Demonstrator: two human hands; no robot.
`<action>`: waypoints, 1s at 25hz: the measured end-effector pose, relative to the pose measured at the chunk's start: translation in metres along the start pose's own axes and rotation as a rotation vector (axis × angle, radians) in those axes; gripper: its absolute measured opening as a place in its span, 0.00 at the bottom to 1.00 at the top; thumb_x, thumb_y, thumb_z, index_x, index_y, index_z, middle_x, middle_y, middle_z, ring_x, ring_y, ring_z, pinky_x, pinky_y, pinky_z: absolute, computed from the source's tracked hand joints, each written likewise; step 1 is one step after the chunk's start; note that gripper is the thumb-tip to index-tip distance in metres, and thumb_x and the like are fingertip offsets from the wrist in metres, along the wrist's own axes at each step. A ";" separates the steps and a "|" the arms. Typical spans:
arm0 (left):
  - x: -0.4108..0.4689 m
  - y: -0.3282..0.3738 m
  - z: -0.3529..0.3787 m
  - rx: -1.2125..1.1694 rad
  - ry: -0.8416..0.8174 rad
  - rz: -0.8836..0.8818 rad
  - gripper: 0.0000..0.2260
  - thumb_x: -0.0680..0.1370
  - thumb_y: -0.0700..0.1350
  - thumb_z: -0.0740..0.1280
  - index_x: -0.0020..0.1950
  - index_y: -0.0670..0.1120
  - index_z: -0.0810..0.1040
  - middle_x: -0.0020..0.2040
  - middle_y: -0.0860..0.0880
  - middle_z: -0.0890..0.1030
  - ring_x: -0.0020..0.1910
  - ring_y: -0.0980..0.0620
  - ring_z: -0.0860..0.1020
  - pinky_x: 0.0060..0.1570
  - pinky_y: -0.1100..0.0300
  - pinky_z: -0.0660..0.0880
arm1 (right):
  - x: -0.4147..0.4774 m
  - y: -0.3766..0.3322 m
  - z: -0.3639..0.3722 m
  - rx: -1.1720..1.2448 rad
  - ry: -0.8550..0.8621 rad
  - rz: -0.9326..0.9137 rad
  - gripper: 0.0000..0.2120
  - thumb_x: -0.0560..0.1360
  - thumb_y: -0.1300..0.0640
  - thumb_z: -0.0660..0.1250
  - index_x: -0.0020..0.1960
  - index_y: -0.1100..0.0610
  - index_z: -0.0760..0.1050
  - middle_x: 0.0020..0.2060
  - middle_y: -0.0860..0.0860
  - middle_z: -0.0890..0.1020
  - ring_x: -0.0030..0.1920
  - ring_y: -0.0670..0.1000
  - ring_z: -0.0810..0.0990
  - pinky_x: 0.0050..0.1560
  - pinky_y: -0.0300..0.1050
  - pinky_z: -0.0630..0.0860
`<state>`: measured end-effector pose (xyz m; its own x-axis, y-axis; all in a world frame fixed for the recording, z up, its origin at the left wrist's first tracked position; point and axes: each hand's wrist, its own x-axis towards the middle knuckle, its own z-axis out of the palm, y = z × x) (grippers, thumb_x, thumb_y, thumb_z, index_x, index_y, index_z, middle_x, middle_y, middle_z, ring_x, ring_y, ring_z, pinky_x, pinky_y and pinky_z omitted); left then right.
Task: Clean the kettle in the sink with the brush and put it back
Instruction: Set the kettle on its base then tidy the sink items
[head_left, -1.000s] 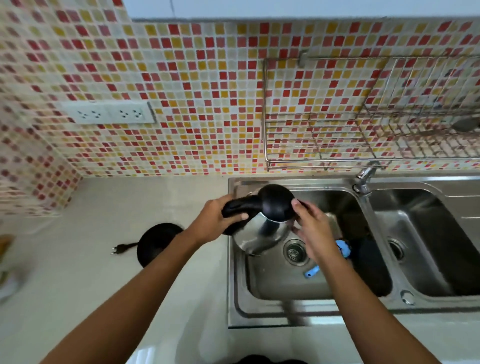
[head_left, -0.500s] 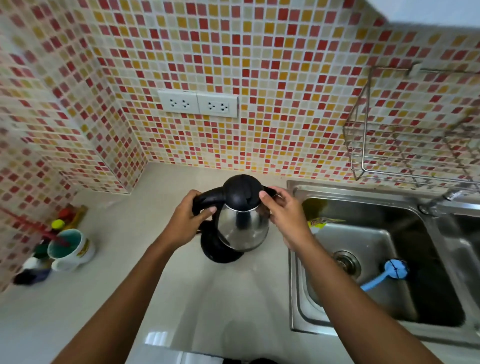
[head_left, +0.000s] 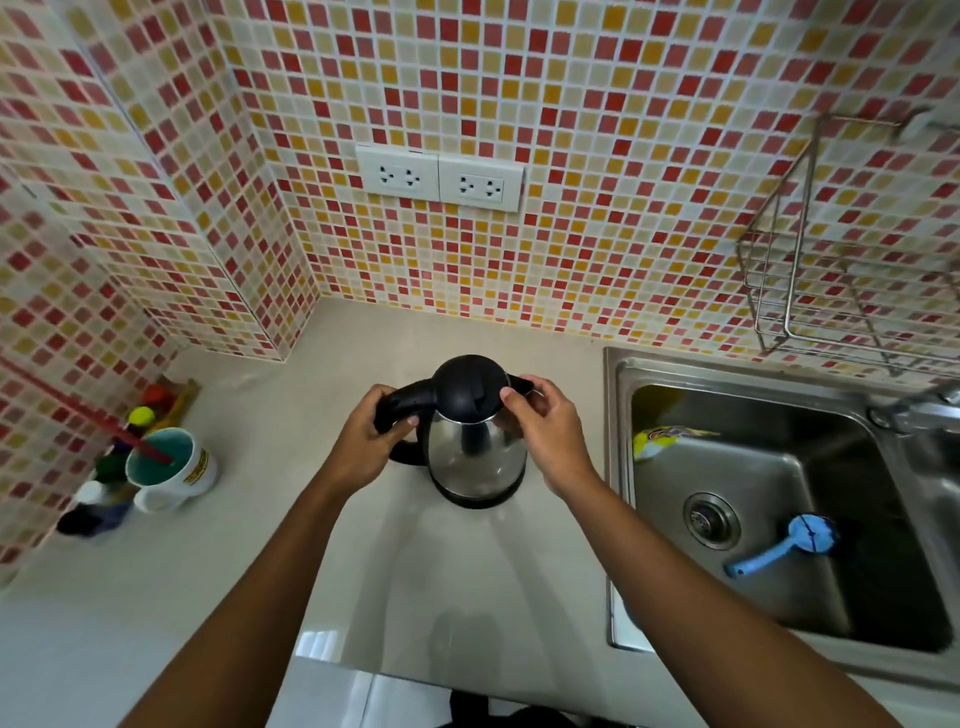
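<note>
Brush (head_left: 779, 545): in the sink (head_left: 618, 519), right of the kettle (head_left: 475, 447).
Left hand (head_left: 363, 447): fingers curled round the kettle's handle.
Right hand (head_left: 545, 436): fingers pinch the kettle's lid edge.
Kettle: upright on the counter (head_left: 415, 597).
Progress: washing apparently done, kettle back; only letting go seems left.

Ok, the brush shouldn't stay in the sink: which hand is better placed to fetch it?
Probably right: the right hand is on the side of the kettle nearest the sink, its fingers at the lid, while the left hand grips the handle, farther from the brush.
</note>
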<state>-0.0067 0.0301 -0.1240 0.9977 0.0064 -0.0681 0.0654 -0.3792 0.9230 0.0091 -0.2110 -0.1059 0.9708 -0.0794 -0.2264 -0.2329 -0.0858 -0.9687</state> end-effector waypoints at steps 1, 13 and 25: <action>0.003 0.003 0.001 0.008 -0.014 0.011 0.08 0.78 0.38 0.70 0.54 0.39 0.74 0.45 0.48 0.78 0.43 0.61 0.77 0.46 0.70 0.73 | 0.002 0.000 -0.001 -0.006 0.030 0.016 0.17 0.72 0.45 0.71 0.59 0.49 0.77 0.50 0.44 0.84 0.53 0.45 0.83 0.58 0.50 0.80; -0.014 0.089 0.039 0.125 0.364 -0.024 0.28 0.71 0.26 0.64 0.69 0.44 0.69 0.67 0.46 0.73 0.68 0.51 0.71 0.64 0.65 0.67 | -0.010 0.018 -0.040 0.077 -0.007 0.086 0.20 0.71 0.40 0.70 0.60 0.47 0.77 0.55 0.45 0.82 0.58 0.46 0.80 0.58 0.48 0.78; 0.028 0.100 0.402 0.269 -0.119 0.058 0.29 0.72 0.43 0.75 0.71 0.45 0.71 0.67 0.41 0.75 0.64 0.41 0.75 0.62 0.51 0.74 | -0.019 0.168 -0.325 -0.074 0.522 0.432 0.05 0.71 0.54 0.70 0.37 0.52 0.79 0.34 0.54 0.83 0.37 0.56 0.81 0.37 0.50 0.78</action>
<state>0.0195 -0.3793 -0.1862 0.9892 -0.1248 -0.0766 -0.0152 -0.6078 0.7940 -0.0675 -0.5465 -0.2309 0.6390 -0.5893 -0.4944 -0.6145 -0.0046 -0.7889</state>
